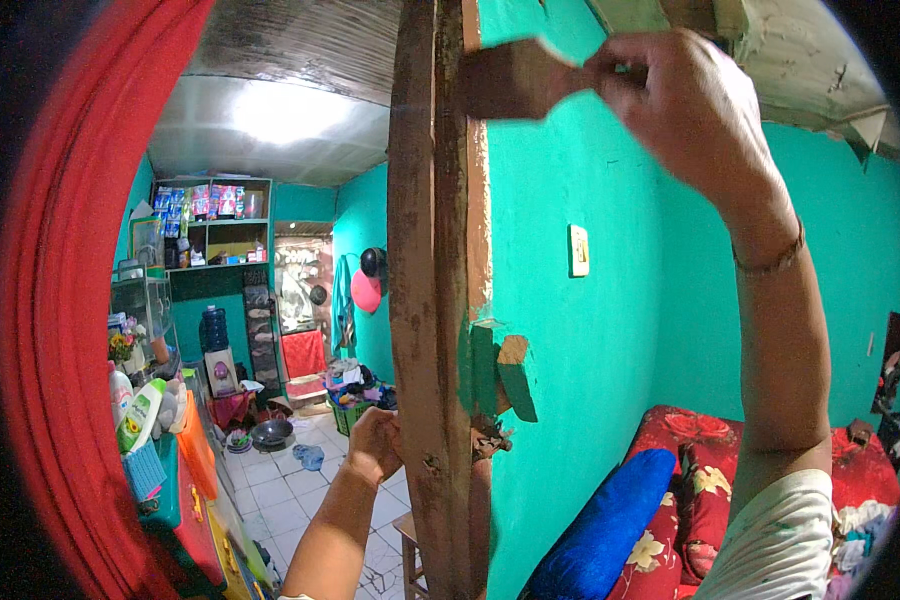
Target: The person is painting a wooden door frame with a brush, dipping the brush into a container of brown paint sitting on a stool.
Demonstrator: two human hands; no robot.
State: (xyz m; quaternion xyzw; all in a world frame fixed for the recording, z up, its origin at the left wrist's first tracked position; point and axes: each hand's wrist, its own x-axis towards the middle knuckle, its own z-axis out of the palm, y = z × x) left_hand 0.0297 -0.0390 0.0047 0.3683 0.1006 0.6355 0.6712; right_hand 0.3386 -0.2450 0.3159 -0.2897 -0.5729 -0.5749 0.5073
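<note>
The turquoise wall (595, 330), toward 3 o'clock, is what we judge most at risk: if the flat, brush-like tool (515, 80) carries paint, a slip off the wooden post (420, 300) could smear it, because the two meet along a narrow, ragged edge. The post itself, running from 12 down to 6 o'clock, brings the next worry: its uneven grain could snag the tool and twist it, since our right hand (685, 115), between 1 and 2 o'clock, pinches only the narrow end between thumb and fingers. Our left hand (375, 445), at 7 o'clock, is curled at the post's left edge; we cannot tell whether it grips the wood, but a splinter could prick it if it slides. The angled wood block (516, 378) at 5 o'clock could catch a low stroke, as it juts out beside the post.

We find the post dark brown, blotched and streaked, with a lengthwise seam and a patchy lighter border by the wall. The tool, between 12 and 1 o'clock, is brown, broad toward the post and tapering toward our fingers; blur hides whether it touches the wood
</note>
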